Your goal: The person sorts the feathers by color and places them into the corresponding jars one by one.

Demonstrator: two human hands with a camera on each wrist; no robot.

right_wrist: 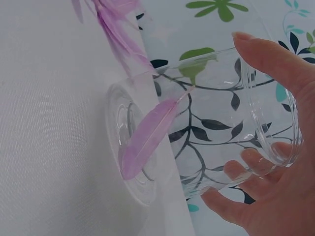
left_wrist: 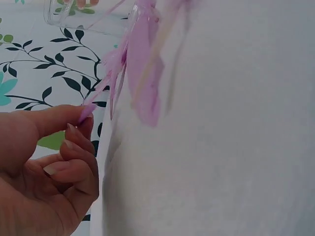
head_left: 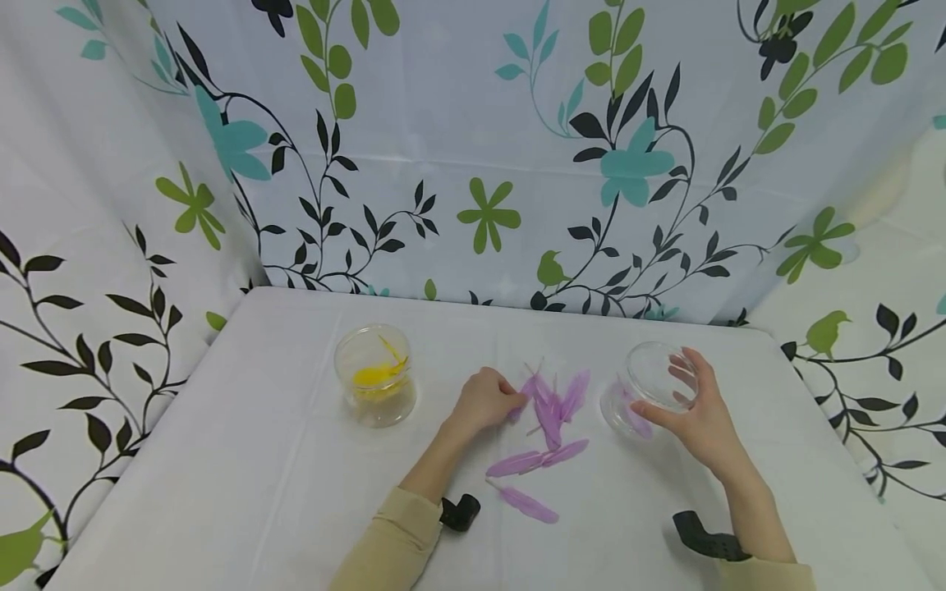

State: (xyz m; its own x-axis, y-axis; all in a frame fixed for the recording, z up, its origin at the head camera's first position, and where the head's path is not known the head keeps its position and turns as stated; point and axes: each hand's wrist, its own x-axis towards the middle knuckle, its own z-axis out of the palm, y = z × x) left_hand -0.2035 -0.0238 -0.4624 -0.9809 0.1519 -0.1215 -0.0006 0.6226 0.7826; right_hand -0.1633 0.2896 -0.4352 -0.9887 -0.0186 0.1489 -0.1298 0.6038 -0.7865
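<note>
My left hand [head_left: 484, 400] pinches a purple feather [left_wrist: 87, 112] between thumb and fingertip, at the left side of a loose pile of purple feathers [head_left: 548, 410]. To the right, a clear glass jar [head_left: 628, 398] stands upright on the table, and my right hand [head_left: 698, 414] grips it near the rim, thumb on one side and fingers on the other. Inside that jar lies a single purple feather [right_wrist: 150, 137], leaning from the base up along the wall. Several more feathers [head_left: 526, 502] lie in front of the pile.
A second clear glass jar [head_left: 377, 410] holding yellow feathers [head_left: 378, 375] stands on the left of the white-covered table [head_left: 296, 460]. Behind the table hangs a leaf-patterned curtain [head_left: 443, 123]. Black straps with camera mounts [head_left: 461, 513] sit at the wrists.
</note>
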